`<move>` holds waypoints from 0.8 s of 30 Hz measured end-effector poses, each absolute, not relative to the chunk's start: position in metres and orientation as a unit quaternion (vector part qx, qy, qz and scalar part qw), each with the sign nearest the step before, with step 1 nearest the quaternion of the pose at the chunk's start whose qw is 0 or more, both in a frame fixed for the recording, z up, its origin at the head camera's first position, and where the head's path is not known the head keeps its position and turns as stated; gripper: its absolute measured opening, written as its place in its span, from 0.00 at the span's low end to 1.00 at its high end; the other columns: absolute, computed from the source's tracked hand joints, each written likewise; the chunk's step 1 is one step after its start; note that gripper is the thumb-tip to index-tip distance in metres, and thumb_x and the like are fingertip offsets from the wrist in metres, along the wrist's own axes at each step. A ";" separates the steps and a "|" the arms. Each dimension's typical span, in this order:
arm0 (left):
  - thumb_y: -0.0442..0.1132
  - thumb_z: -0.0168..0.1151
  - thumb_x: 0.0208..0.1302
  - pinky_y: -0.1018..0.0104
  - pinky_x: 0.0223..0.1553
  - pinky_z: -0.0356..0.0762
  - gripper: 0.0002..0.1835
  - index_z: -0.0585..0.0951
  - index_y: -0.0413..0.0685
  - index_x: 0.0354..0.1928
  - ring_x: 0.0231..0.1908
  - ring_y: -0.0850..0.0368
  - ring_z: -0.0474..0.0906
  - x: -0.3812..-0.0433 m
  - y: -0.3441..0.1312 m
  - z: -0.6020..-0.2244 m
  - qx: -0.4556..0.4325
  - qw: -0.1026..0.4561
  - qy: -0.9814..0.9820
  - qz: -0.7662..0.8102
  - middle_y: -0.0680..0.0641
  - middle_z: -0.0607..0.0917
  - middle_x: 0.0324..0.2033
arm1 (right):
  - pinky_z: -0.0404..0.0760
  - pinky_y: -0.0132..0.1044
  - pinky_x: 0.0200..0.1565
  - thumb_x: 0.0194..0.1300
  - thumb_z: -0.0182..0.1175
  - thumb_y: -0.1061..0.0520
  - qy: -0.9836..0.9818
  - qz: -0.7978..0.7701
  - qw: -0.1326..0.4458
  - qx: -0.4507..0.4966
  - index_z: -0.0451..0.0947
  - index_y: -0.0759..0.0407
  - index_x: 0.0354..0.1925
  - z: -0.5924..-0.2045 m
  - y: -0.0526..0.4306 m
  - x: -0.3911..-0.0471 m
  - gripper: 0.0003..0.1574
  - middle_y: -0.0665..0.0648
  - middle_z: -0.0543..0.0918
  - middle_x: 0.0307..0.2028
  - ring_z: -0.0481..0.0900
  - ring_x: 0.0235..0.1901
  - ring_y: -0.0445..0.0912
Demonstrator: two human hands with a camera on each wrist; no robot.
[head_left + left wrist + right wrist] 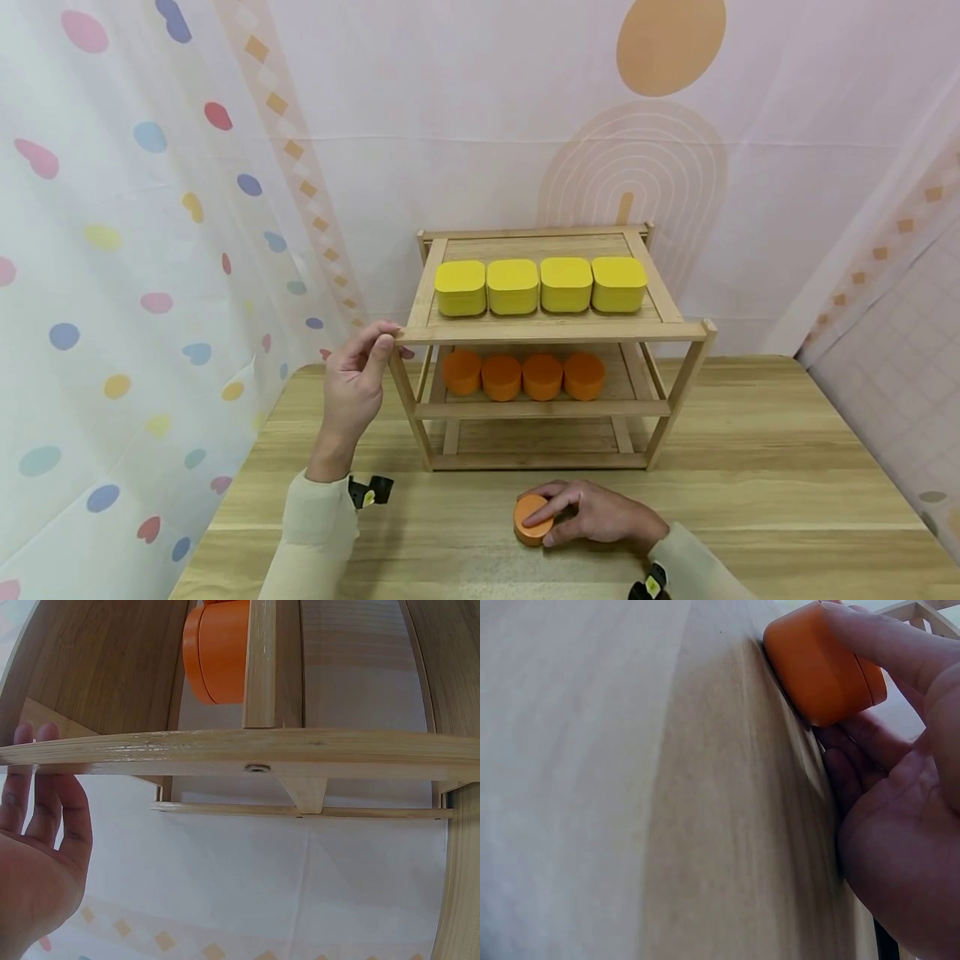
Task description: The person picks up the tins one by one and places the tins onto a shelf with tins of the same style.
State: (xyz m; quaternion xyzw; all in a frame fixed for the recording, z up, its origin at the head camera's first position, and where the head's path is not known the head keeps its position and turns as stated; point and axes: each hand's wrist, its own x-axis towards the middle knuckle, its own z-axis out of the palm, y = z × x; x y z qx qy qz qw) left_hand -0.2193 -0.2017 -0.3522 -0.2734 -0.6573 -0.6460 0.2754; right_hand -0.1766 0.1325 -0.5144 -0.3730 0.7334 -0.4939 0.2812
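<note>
My left hand grips the front left corner of a wooden shelf rack; in the left wrist view its fingertips reach behind the rack's side post. On the tabletop in front of the rack, my right hand holds a round orange lidded box. Its thumb and fingers lie around the sides, and one finger rests on the lid. The right wrist view shows the orange box low against the table, with the thumb on one side.
Several yellow rounded-square boxes stand in a row on the rack's top shelf. A row of several orange round boxes sits on the middle shelf. The wooden table extends around the rack, and a patterned curtain hangs behind.
</note>
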 end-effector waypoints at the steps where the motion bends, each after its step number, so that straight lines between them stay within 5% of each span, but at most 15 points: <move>1: 0.28 0.52 0.73 0.71 0.46 0.82 0.10 0.77 0.24 0.47 0.34 0.62 0.83 -0.219 -0.202 -0.352 -0.274 0.275 -0.656 -0.648 0.55 0.86 0.38 | 0.63 0.33 0.67 0.65 0.66 0.50 0.733 -0.495 0.282 -0.372 0.84 0.47 0.55 -0.514 0.132 -0.176 0.20 0.55 0.70 0.69 0.63 0.70 0.48; 24: 0.29 0.53 0.73 0.70 0.47 0.82 0.10 0.77 0.24 0.46 0.34 0.62 0.84 -0.219 -0.202 -0.351 -0.270 0.277 -0.665 -0.639 0.56 0.87 0.39 | 0.64 0.34 0.67 0.67 0.65 0.50 0.737 -0.493 0.282 -0.366 0.85 0.47 0.54 -0.512 0.132 -0.175 0.17 0.57 0.68 0.70 0.62 0.71 0.49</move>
